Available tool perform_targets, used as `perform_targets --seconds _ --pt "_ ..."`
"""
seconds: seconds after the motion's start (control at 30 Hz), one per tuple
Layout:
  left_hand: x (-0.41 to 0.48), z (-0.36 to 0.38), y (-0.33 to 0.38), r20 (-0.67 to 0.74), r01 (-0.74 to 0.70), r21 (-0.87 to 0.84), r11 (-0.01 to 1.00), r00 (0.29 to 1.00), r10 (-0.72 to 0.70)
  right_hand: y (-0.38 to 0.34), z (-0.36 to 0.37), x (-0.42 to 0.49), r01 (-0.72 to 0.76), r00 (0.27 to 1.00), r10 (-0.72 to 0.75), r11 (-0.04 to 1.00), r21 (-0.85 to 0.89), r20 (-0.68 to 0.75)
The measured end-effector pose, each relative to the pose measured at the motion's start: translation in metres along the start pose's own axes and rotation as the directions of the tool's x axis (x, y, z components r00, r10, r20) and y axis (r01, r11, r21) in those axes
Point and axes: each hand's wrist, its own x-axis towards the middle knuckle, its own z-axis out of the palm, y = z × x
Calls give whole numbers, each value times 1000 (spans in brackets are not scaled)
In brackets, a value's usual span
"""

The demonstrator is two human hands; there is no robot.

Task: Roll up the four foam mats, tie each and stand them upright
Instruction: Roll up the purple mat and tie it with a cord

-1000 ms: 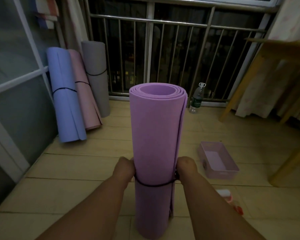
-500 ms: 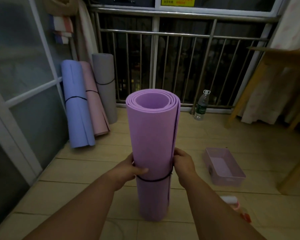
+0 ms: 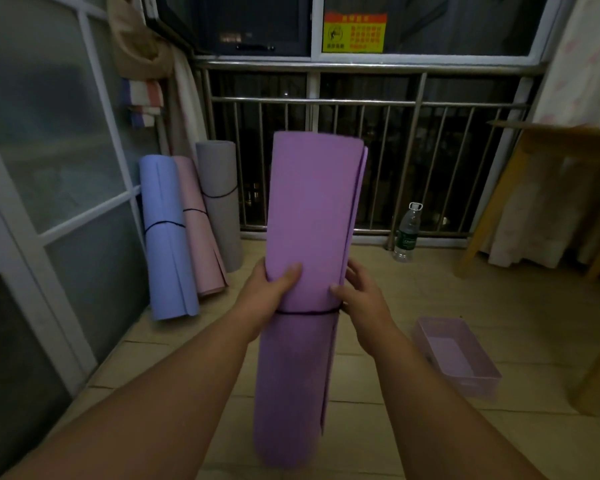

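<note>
A rolled purple foam mat [image 3: 309, 220] stands upright in front of me, bound by a dark cord [image 3: 305, 312] around its middle. My left hand [image 3: 267, 296] grips its left side just above the cord, thumb across the front. My right hand [image 3: 362, 299] holds its right edge at the same height, fingers curled round it. Whether the mat's bottom end touches the floor I cannot tell. Three tied rolls lean in the left corner: a blue mat [image 3: 165, 237], a pink mat [image 3: 196, 223] and a grey mat [image 3: 220, 202].
A metal railing [image 3: 361, 102] closes the far side, and a glass partition [image 3: 49, 150] runs along the left. A plastic water bottle [image 3: 407, 233] stands by the railing. A pink plastic basket [image 3: 456, 355] lies on the tiled floor at right, near a wooden table leg [image 3: 489, 209].
Both hands shifted from the cord to just above it, and the purple mat rose relative to the view. The camera tilted up, so the roll's open top no longer shows.
</note>
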Motion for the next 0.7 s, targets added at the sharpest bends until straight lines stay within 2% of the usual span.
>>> perform_targets --seconds 0.13,0.27,0.43,0.57,0.7 --pt "21 0 29 -77 -66 9 998 995 67 -18 14 21 102 993 -107 991 -91 -48" --pt "51 -7 23 -135 -98 41 994 985 103 -14 26 55 121 990 -131 980 -158 -55" --pt "118 -21 -5 -191 -85 79 993 977 98 16 39 124 125 991 -134 967 -222 -26" --pt "186 -36 -47 -286 -153 136 979 940 186 62 56 190 175 983 -182 954 -245 -6" --pt "229 -60 -77 -309 -168 139 976 929 204 98 75 232 162 987 -162 963 -216 17"
